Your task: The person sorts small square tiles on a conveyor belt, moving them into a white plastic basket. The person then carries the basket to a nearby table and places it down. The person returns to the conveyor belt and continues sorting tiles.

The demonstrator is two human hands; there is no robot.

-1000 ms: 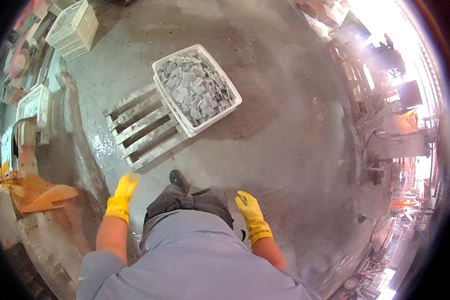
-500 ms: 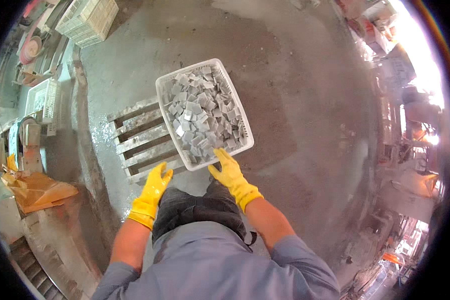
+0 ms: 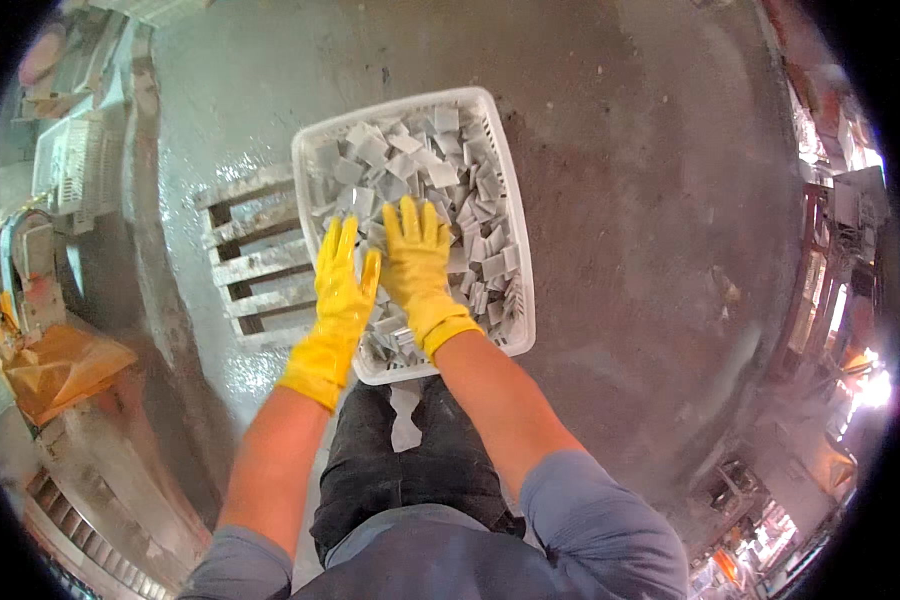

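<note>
A white plastic basket (image 3: 525, 290) full of small grey square tiles (image 3: 410, 150) stands in front of me, partly over a wooden pallet. My left hand (image 3: 346, 285), in a yellow rubber glove, reaches over the basket's left side with fingers stretched forward and thumb apart. Next to it my right hand (image 3: 417, 262), gloved the same way, lies palm down over the middle of the tiles, its fingers spread. Neither hand holds a tile that I can see. Whether the left fingertips touch the tiles I cannot tell. The gloves hide the tiles beneath them.
The slatted wooden pallet (image 3: 260, 268) shows left of the basket on a wet concrete floor. A raised edge (image 3: 155, 210) runs along the left. Beyond it are a white crate (image 3: 70, 165) and an orange-brown sheet (image 3: 60, 370). Clutter lines the far right.
Both hands have moved forward from the basket's near edge to over the tiles and closer together. The basket appears larger and nearer in the view.
</note>
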